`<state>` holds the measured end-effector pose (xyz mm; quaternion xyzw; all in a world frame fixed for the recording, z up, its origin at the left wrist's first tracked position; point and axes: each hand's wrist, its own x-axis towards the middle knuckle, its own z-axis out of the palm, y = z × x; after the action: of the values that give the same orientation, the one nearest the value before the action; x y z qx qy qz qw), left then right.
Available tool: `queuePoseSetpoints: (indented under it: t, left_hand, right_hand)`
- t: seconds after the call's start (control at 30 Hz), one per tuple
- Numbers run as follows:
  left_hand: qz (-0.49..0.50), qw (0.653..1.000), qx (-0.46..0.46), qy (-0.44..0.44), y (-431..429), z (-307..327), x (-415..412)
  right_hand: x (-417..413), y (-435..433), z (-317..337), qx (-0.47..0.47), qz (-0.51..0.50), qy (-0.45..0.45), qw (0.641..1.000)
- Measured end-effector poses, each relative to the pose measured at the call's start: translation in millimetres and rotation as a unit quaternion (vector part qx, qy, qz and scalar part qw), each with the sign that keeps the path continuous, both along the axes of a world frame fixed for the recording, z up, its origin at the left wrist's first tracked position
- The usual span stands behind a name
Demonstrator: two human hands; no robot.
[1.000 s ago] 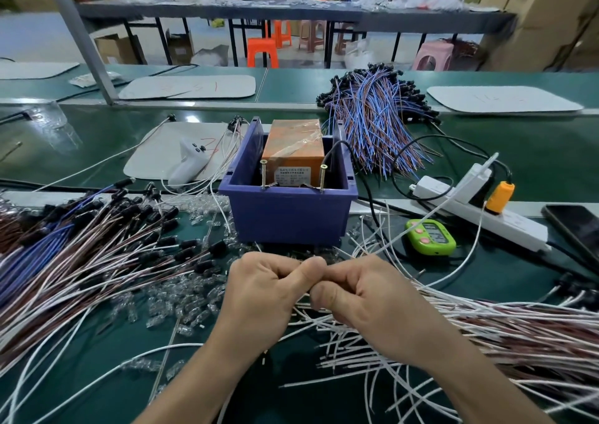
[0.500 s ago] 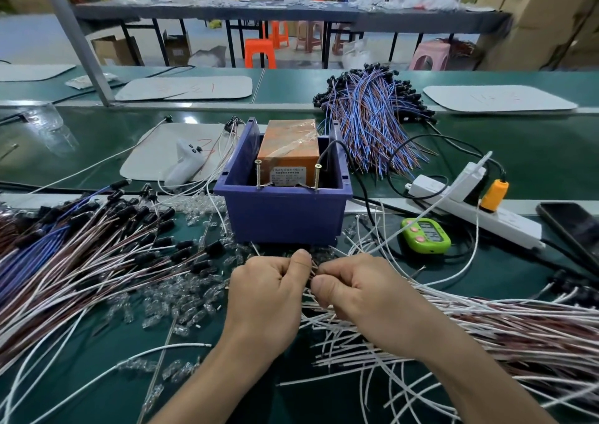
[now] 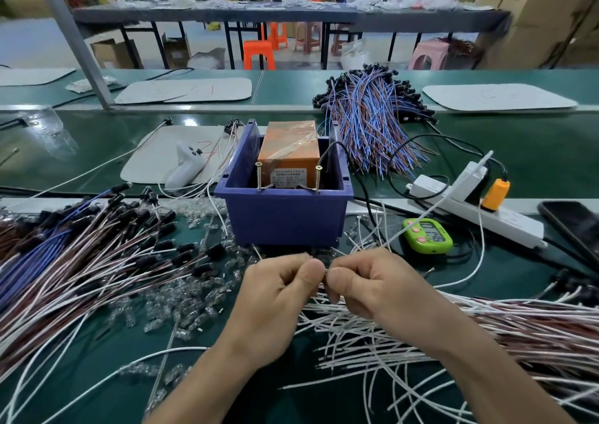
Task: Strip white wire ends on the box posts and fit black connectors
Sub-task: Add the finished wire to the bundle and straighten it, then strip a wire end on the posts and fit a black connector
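Littering green bench (image 3: pixel 534 151): white wires (image 3: pixel 372 342); stools (image 3: pixel 259 54) behind

The small piece (image 3: pixel 325 271) pinched between the thumbs of the left hand (image 3: pixel 278 297) and right hand (image 3: pixel 366 290) is mostly hidden. The flat black phone (image 3: pixel 573 225) runs off the right edge. The print on the white label (image 3: pixel 288 174) is unreadable.

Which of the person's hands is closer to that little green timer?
Right. The right hand is just below and to the left of the green timer; the left hand lies farther left, beyond the right one.
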<state>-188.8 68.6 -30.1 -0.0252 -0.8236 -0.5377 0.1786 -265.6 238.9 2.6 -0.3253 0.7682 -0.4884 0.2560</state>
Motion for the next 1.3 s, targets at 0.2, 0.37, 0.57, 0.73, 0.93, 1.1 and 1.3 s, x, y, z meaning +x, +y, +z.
queuePoseSetpoints:
  t: [0.2, 0.37, 0.57, 0.73, 0.93, 1.1, 1.3]
  left_hand:
    - [-0.031, 0.984, 0.163, -0.06, -2, -6, -3]
    - [0.025, 0.987, 0.136, -0.08, 0, -3, -1]
    - [0.217, 0.975, -0.011, -0.049, -30, 5, -3]
    - [0.245, 0.954, -0.138, -0.102, -17, -6, -12]
    - [0.221, 0.967, -0.087, -0.092, -14, -8, -17]
    - [0.251, 0.956, -0.139, -0.063, -19, -4, -11]
    - [0.233, 0.913, -0.329, -0.069, -13, -6, -12]
  right_hand:
    - [0, 0, 1, 0.009, 0.016, 0.007, 1.0]
    - [1, 1, 2, 0.027, 0.027, -0.002, 0.999]
    - [-11, 15, 10, 0.04, -0.007, 0.012, 0.999]
    - [-2, 7, 5, 0.08, 0.015, 0.054, 0.995]
    - [-1, 6, 6, 0.091, 0.019, 0.051, 0.994]
    - [-1, 6, 6, 0.094, 0.022, 0.049, 0.994]
    - [0, 5, 4, 0.092, 0.03, 0.051, 0.994]
